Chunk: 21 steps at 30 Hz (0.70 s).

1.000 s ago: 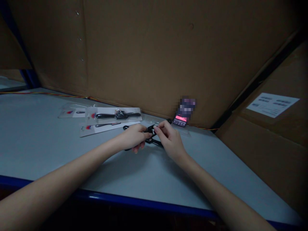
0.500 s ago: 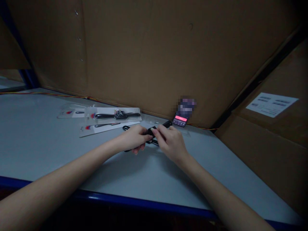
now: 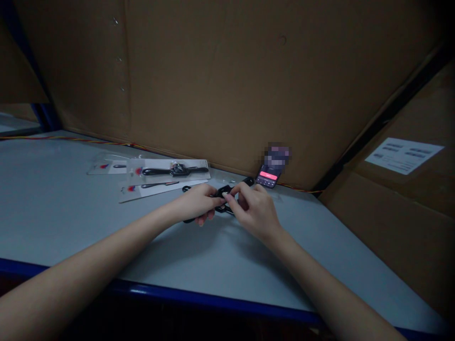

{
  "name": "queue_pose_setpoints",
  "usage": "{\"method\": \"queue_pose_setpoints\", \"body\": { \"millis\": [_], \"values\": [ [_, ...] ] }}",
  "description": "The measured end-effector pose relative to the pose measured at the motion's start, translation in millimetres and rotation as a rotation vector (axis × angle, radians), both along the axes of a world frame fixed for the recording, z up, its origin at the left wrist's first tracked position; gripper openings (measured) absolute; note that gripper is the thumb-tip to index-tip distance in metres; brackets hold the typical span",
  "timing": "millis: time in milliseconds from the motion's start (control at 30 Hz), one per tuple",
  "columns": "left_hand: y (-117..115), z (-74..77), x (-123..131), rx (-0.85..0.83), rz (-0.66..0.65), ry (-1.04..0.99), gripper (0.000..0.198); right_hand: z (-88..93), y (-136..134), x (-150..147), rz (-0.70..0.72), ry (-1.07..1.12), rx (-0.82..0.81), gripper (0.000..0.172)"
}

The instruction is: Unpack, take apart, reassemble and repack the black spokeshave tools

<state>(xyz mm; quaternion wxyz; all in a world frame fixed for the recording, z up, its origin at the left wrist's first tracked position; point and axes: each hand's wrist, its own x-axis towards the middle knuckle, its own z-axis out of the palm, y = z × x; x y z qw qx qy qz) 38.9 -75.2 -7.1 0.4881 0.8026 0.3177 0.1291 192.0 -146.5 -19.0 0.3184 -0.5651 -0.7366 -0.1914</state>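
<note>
Near the middle of the table, my left hand [image 3: 200, 201] is closed round a black tool [image 3: 248, 182] with long handles, its thumb on the tool's centre. My right hand [image 3: 256, 208] pinches with thumb and forefinger at the centre of the same tool; whatever small part lies between those fingertips is too small to name. One handle end sticks out behind the right hand, toward the phone. More black parts show under and left of the hands, partly hidden by them.
Several carded packages with black tools [image 3: 181, 170] lie behind and left of my hands. A lit phone [image 3: 272, 168] leans against the cardboard wall [image 3: 213, 94]. Red and yellow wires [image 3: 88, 140] run along the back of the grey table [image 3: 53, 203]. A white label [image 3: 404, 155] is on the right-hand cardboard.
My right hand's fingers have shifted slightly at the tool's centre, the forefinger now more bent and raised. The left hand keeps its hold, and the camera view has moved a little.
</note>
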Motion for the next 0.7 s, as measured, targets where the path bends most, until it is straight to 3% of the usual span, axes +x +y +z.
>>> {"method": "queue_pose_setpoints", "body": {
  "millis": [133, 333, 467, 567, 700],
  "values": [
    [-2.0, 1.4, 0.6, 0.040, 0.023, 0.023, 0.020, -2.6, 1.9, -1.3, 0.026, 0.050, -0.014, 0.021],
    [-2.7, 3.4, -0.6, 0.081, 0.012, 0.049, 0.022, -3.1, 3.9, 2.0, 0.152, 0.436, -0.133, 0.029],
    [-0.2, 4.4, -0.8, 0.081, 0.032, 0.042, 0.025, 1.1, -0.4, 3.6, 0.253, 0.559, -0.190, 0.033],
    [1.5, 6.2, -0.3, 0.068, 0.042, 0.043, 0.023, 3.3, -3.8, 3.7, 0.285, 0.500, -0.159, 0.035],
    [1.7, 8.7, 0.2, 0.061, 0.043, 0.035, 0.019, 4.3, -6.4, 4.6, 0.227, 0.278, -0.032, 0.031]
  ]
}}
